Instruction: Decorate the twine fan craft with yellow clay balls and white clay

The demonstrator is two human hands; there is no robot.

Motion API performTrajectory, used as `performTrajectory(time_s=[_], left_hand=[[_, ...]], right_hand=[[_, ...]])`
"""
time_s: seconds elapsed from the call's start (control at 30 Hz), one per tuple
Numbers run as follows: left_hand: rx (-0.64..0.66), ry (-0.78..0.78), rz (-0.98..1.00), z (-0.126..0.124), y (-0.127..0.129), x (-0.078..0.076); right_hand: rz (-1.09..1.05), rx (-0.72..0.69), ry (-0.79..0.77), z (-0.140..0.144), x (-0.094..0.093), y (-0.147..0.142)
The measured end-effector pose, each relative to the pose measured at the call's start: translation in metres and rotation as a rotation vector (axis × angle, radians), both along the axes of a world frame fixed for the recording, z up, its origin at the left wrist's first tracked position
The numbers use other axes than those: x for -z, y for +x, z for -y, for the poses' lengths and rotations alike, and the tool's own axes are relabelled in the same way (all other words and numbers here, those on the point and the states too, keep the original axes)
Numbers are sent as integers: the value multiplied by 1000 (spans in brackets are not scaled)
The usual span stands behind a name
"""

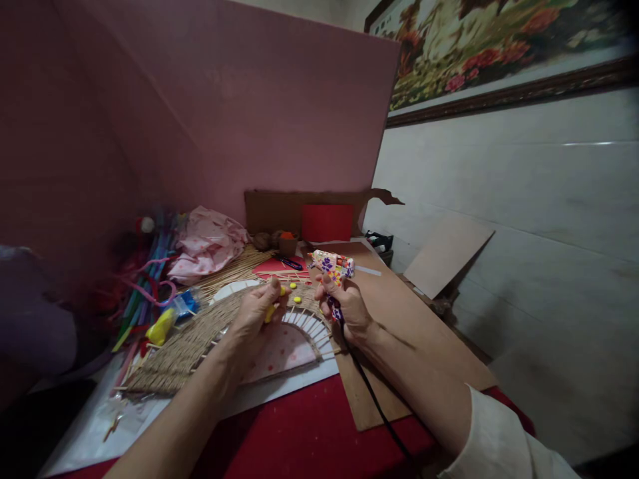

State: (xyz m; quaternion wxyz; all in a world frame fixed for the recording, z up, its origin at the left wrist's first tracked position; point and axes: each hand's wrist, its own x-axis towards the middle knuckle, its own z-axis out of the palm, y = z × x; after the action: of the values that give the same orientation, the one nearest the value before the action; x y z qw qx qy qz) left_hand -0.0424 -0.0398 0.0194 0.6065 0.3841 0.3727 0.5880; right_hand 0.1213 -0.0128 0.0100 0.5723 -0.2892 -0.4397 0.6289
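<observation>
My right hand (pixel 349 309) is wrapped round the handle of a flower-patterned hot glue gun (pixel 335 261), whose nozzle points left. Its black cord (pixel 372 396) runs down toward the front. My left hand (pixel 257 309) pinches a small yellow piece (pixel 270 313), its exact kind partly hidden by the fingers. Beneath both hands lies a fan-shaped piece woven of twine over thin sticks (pixel 184 346), with a pink dotted cloth (pixel 279 352) in its inner half-circle. Loose yellow pieces (pixel 297 300) rest on the woven band between my hands.
Colourful pipe cleaners (pixel 150 299), crumpled pink cloth (pixel 210 243) and a yellow bundle (pixel 160 326) crowd the left. Behind are thin sticks (pixel 234 269), a utility knife (pixel 288 262) and a red card (pixel 327 223). A brown board (pixel 414 313) lies to the right on the red tablecloth (pixel 279 439).
</observation>
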Motion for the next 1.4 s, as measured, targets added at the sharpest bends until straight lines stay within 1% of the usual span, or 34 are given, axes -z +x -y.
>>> performTrajectory(time_s=[0.07,0.17,0.37,0.5,0.77,0.9,1.03,1.2,1.4], left_hand=[[24,6,-14,1,0,-1],[21,5,-24,3,1,-2],[42,12,-40,0,0,2],[65,7,-46,1,0,2],[2,-1,-77,0,-2,2],[21,-7,-38,0,-2,1],[39,9,-53,2,-2,-1],[1,6,-77,0,-2,1],[15,-9,-59,-1,-2,2]], right_hand=[[-7,5,1,0,0,0],[-16,2,4,1,1,0],[-35,-8,-20,2,-2,-1],[-35,-2,-10,2,-2,-1],[-33,-4,-10,2,-1,0],[-27,1,-20,3,-2,0],[-20,9,-14,2,-2,0],[-10,10,1,1,-1,1],[-2,5,-20,0,-1,0]])
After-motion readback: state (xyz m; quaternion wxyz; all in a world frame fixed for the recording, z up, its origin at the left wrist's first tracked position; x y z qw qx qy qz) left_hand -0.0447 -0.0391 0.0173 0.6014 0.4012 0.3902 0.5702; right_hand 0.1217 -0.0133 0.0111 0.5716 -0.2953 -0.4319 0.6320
